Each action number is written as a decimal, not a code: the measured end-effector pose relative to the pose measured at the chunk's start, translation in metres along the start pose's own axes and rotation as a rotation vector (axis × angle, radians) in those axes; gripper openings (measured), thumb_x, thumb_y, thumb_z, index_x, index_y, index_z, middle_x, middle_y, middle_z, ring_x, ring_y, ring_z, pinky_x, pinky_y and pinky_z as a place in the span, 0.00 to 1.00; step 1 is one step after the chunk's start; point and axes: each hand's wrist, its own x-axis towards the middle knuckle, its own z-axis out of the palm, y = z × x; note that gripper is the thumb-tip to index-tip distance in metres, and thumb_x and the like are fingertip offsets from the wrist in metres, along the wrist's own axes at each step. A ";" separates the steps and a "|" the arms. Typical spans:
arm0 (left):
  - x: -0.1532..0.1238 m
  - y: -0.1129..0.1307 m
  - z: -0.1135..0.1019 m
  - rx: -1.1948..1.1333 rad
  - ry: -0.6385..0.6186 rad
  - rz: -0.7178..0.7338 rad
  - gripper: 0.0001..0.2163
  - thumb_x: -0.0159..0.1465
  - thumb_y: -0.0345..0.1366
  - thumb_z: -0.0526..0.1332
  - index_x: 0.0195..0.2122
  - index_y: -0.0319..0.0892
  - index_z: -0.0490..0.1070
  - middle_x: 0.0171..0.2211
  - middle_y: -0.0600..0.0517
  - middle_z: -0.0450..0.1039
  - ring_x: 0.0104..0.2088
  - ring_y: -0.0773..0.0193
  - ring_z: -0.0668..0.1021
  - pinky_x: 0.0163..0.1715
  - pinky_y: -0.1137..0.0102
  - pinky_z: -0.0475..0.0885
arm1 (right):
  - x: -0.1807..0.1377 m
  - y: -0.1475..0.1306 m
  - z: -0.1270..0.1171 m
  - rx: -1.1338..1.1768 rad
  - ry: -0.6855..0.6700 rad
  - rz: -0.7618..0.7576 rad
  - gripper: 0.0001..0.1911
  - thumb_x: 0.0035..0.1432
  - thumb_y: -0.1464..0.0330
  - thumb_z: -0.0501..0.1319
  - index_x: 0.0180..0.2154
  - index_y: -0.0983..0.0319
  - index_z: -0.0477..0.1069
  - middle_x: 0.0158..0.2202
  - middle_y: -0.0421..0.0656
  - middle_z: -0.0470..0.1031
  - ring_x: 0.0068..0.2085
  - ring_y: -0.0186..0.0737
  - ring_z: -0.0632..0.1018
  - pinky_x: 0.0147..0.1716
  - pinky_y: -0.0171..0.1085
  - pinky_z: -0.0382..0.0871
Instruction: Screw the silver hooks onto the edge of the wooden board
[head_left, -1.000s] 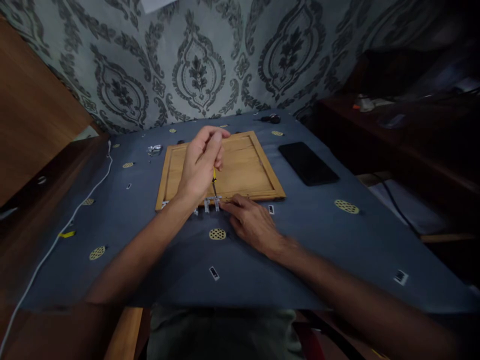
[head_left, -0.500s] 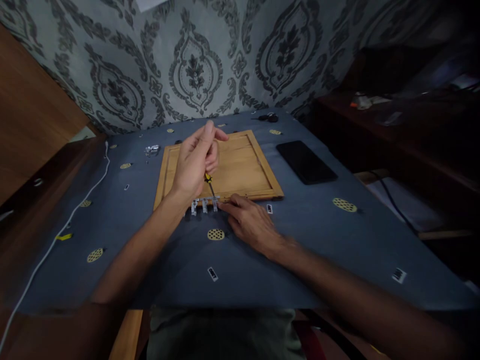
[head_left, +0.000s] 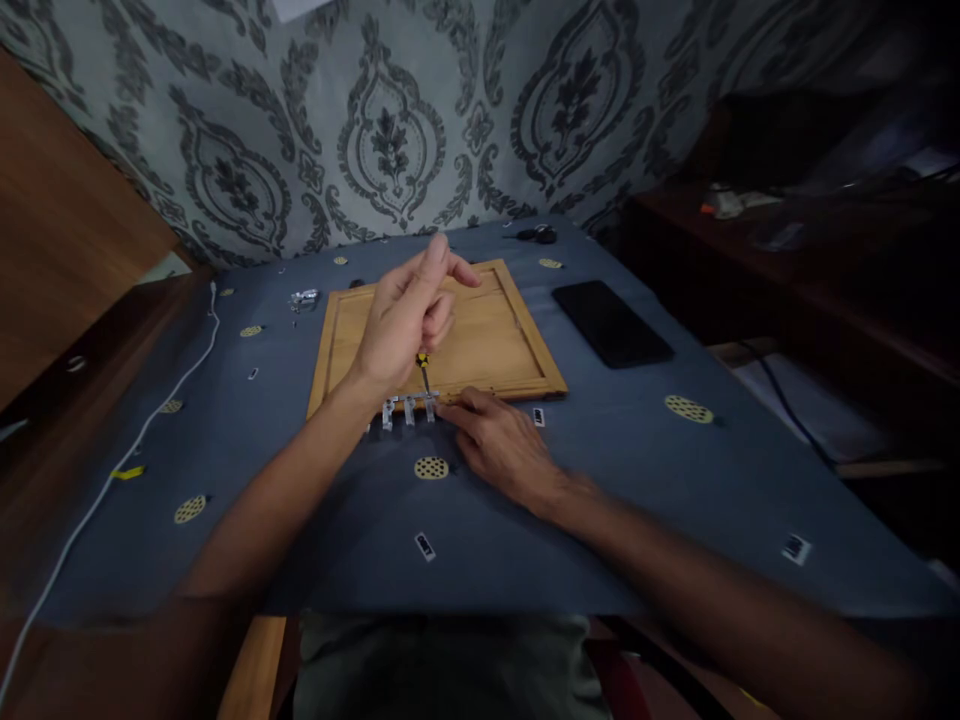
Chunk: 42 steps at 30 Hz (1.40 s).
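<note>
a white cable (head_left: 172,392) trails down the blue-clothed bench (head_left: 675,480). the left hand (head_left: 401,325) pinches a slim yellow-handled screwdriver (head_left: 424,367) upright, with its tip on a shiny pronged metal bracket (head_left: 409,408) at the near edge of the framed wooden panel (head_left: 495,335). the right hand (head_left: 506,448) lies flat and unclenched, fingertips against the bracket. the fastening looks under way, not finished. a glossy black phone (head_left: 611,322) lies to the right.

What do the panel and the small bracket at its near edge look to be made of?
Panel: likely wood, pale brown with faint grain and a raised frame, matt finish. Bracket: probably metal, silvery and glinting in the light; too small to tell the kind of metal or any coating.
</note>
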 end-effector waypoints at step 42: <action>-0.006 0.006 -0.002 0.003 0.028 0.028 0.22 0.69 0.55 0.56 0.28 0.41 0.70 0.12 0.62 0.47 0.12 0.74 0.50 0.12 0.73 0.45 | 0.000 0.006 0.007 0.029 0.085 -0.064 0.25 0.59 0.80 0.55 0.53 0.58 0.77 0.42 0.47 0.76 0.40 0.41 0.76 0.38 0.36 0.70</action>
